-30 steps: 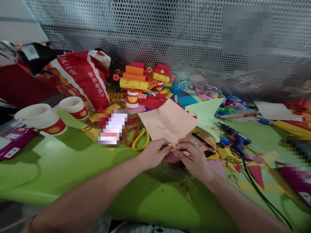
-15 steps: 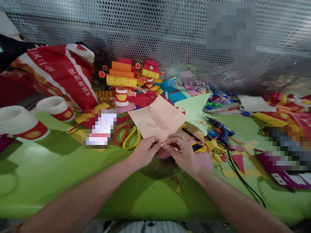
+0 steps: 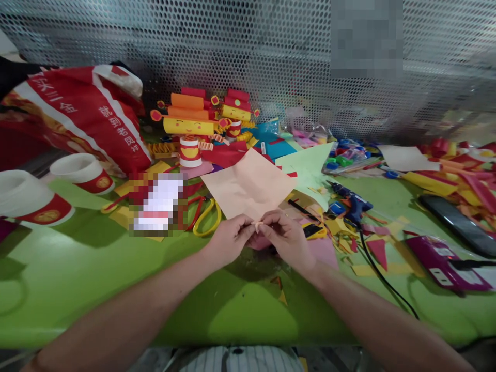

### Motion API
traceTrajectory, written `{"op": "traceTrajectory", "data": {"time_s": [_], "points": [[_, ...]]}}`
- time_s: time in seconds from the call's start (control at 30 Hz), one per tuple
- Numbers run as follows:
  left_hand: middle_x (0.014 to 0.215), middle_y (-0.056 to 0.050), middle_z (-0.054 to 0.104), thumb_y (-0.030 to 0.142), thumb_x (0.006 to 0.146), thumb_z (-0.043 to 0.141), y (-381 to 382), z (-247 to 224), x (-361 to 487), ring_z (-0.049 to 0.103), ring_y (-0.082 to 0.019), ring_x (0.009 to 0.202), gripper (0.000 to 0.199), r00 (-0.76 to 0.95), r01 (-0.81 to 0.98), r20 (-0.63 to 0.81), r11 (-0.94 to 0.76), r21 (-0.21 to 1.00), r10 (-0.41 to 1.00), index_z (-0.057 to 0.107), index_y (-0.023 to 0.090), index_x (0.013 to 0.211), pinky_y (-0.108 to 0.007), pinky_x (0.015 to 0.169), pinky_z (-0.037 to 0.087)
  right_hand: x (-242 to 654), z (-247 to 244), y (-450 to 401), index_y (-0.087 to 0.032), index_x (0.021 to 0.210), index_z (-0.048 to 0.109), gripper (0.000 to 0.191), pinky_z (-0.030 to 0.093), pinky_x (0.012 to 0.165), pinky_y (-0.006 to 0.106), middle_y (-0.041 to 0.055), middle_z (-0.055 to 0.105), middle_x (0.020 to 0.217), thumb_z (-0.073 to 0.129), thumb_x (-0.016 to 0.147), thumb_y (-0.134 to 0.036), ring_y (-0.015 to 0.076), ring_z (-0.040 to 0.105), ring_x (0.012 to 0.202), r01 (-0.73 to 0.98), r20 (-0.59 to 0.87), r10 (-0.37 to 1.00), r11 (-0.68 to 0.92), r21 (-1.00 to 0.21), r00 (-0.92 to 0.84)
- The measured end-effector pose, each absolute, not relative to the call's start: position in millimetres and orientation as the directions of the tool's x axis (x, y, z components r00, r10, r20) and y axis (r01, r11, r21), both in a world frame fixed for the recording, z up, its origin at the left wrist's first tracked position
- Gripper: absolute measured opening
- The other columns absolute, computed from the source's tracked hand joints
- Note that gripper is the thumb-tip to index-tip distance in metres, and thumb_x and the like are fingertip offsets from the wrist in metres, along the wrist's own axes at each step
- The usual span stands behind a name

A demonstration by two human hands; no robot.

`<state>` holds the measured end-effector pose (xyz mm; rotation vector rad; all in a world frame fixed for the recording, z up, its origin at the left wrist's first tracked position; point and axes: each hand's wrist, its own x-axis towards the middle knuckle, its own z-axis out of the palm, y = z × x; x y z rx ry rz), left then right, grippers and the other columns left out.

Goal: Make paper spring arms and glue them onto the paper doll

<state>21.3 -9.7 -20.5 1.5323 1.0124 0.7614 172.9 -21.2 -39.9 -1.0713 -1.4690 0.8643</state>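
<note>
Both hands meet over the green table, just in front of a peach paper sheet (image 3: 250, 181). Between the fingertips is a small piece of peach paper (image 3: 257, 225). My left hand (image 3: 230, 238) pinches it from the left side. From the right, my right hand (image 3: 289, 238) pinches the same piece with thumb and index finger. Pink paper (image 3: 260, 243) shows partly beneath the fingers. Yellow-handled scissors (image 3: 207, 218) lie left of the sheet, and a light green sheet (image 3: 308, 168) is behind it to the right.
Paper figures (image 3: 189, 125) stand at the back. Two paper cups (image 3: 83, 173) and a red bag (image 3: 85, 116) are on the left. A blue glue gun (image 3: 352, 204) with a black cord, paper scraps, a purple power strip (image 3: 442, 263) and a black case (image 3: 459, 225) lie right.
The view has shifted slightly. My fingers have moved a little around the small peach piece, which both hands still hold.
</note>
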Motion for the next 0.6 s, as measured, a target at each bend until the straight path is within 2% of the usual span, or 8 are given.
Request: {"op": "traceTrajectory", "data": {"time_s": [0.23,0.43,0.6], "points": [[0.068,-0.002,0.062,0.033,0.081,0.047,-7.7,-20.2,19.8,0.058,-0.014,0.062,0.019,0.420,0.311,0.040,-0.185,0.932,0.907,0.057,0.017,0.080,-0.025,0.058,0.048,174.0,-38.1,-19.7,-0.020,0.071,0.053,0.018,0.048,0.057,0.026,0.0004,0.058,0.069,0.064,0.071,-0.033,0.0117,0.056,0.061,0.074,0.227,0.973,0.229,-0.971,-0.038],[0.070,-0.002,0.062,0.038,0.078,0.051,-8.9,-17.7,20.0,0.058,-0.014,0.063,0.024,0.435,0.270,-0.005,-0.125,0.955,0.901,0.057,0.015,0.084,-0.026,0.058,0.048,172.4,-34.8,-18.5,-0.020,0.071,0.052,0.016,0.047,0.057,0.026,-0.0014,0.057,0.065,0.063,0.067,-0.030,0.0110,0.055,0.060,0.042,0.150,0.988,0.151,-0.988,-0.023],[0.065,-0.001,0.061,0.042,0.077,0.054,-8.7,-18.8,21.6,0.058,-0.013,0.059,0.027,0.387,0.315,0.017,-0.149,0.937,0.922,0.057,0.016,0.077,-0.024,0.055,0.048,172.0,-34.8,-16.3,-0.021,0.071,0.050,0.017,0.046,0.054,0.023,-0.0034,0.054,0.064,0.065,0.065,-0.026,0.0093,0.052,0.058,-0.013,0.134,0.990,0.134,-0.991,-0.046]]}}
